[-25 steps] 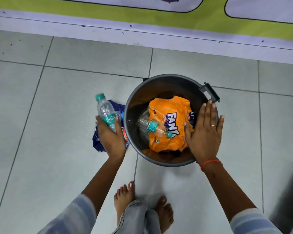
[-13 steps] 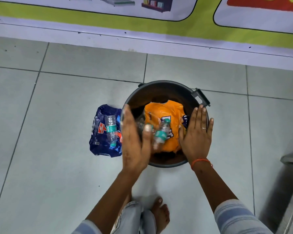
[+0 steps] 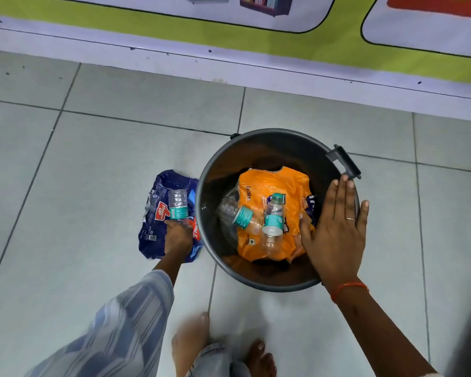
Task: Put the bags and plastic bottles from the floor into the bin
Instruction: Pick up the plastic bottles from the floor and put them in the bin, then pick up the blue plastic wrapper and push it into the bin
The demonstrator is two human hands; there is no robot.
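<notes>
A: Reaching down again, the left hand (image 3: 178,236) is at the lower end of the clear bottle (image 3: 178,204) that lies on the blue bag (image 3: 158,213), on the floor (image 3: 65,213) just left of the bin (image 3: 272,142).

B: Is it gripping that bottle?

A: The fingers are curled at its base and touching it, but I cannot tell whether they have closed round it. A second ago that hand held a green-capped bottle out over the blue bag; half a second ago it was swinging across the rim.

B: So where is that one now?

A: Inside the bin. A green-capped bottle (image 3: 273,217) lies on the orange bag (image 3: 272,183), beside another bottle (image 3: 238,213) that was already there. That makes two bottles and one bag in.

B: And the right hand (image 3: 335,229)?

A: Spread flat with fingers wide, holding nothing, resting over the right side of the bin's rim near the black handle (image 3: 344,161). It has stayed there throughout, steadying the bin, I would judge.

B: What is left, then?

A: As far as this view shows, the clear bottle and the blue bag beneath it. Lifting the bottle first frees the bag; the crumpled plastic may drag along if the fingers pinch both together
</notes>
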